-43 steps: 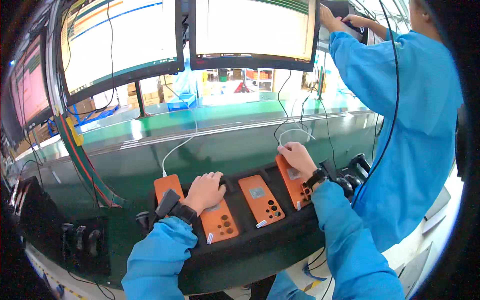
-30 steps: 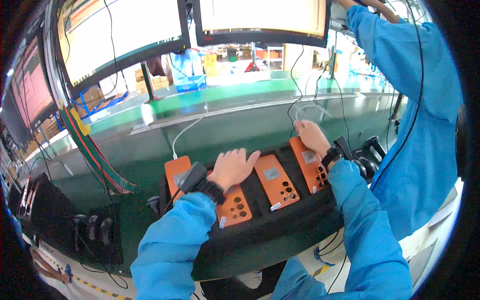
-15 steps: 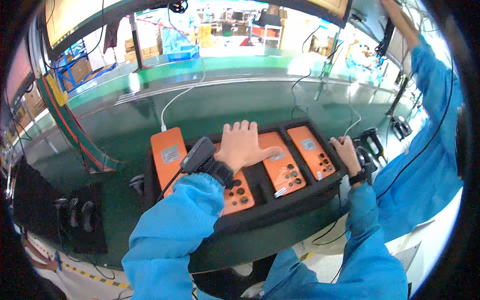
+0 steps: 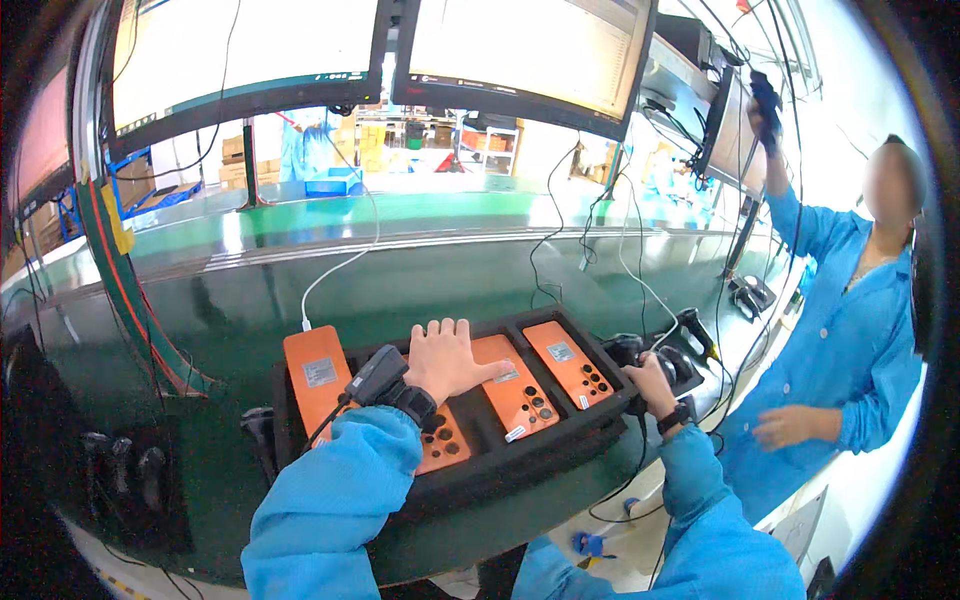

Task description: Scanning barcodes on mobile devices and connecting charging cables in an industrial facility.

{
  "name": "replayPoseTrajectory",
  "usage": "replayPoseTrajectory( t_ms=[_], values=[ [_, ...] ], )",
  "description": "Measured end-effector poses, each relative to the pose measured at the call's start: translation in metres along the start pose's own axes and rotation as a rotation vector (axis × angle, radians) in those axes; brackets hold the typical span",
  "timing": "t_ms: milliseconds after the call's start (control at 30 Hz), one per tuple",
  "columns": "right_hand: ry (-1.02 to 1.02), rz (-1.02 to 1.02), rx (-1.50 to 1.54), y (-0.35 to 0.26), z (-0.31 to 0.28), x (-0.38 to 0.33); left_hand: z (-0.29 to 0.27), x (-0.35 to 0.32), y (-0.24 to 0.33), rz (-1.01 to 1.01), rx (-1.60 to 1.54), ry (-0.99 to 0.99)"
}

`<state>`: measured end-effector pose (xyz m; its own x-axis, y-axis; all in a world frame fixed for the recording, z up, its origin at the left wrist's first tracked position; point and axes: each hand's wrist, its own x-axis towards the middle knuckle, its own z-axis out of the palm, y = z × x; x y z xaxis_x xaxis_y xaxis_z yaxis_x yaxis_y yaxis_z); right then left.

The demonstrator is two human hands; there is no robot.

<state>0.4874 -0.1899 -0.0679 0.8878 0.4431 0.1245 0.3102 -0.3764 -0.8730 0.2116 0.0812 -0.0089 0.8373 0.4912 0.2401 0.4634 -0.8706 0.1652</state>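
A black tray [image 4: 470, 480] on the green bench holds several orange phones lying back up. My left hand [image 4: 450, 360] rests flat with fingers spread across the second orange phone [image 4: 445, 445], its fingertips reaching the third orange phone [image 4: 520, 395]. A black device [image 4: 375, 375] is strapped to that wrist. A white cable [image 4: 330, 275] is plugged into the leftmost orange phone [image 4: 318, 372]. My right hand [image 4: 650, 385] is curled over the tray's right end, beside the rightmost orange phone [image 4: 570, 362] and next to black handheld scanners [image 4: 685, 355].
Two big monitors [image 4: 520, 50] hang over a green conveyor [image 4: 400, 235]. A co-worker in a blue coat [image 4: 850, 330] stands at the right with one arm raised, holding a black device [image 4: 765, 100]. Cables [image 4: 600, 250] dangle behind the tray. Black gear [image 4: 130, 470] sits at the lower left.
My right hand left the rightmost phone and went to the tray's right end. My left hand stayed flat on the phones. The view tilted down, then back up.
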Motion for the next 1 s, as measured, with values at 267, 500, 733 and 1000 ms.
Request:
replayPoseTrajectory(
  t_ms=[267,500,733,1000],
  values=[
    [-0.273,-0.108,0.174,-0.137,-0.041,-0.056,0.004,0.013,0.000,0.027,-0.037,0.099],
    [-0.537,-0.112,0.033,-0.197,0.016,-0.105,0.006,0.013,-0.003,-0.001,0.008,0.041],
    [-0.624,-0.110,-0.045,-0.198,0.035,-0.113,0.010,0.006,0.002,-0.012,-0.007,0.090],
    [-0.647,-0.076,-0.016,-0.203,0.037,-0.113,0.011,0.010,-0.001,-0.013,-0.011,0.123]
  ],
)
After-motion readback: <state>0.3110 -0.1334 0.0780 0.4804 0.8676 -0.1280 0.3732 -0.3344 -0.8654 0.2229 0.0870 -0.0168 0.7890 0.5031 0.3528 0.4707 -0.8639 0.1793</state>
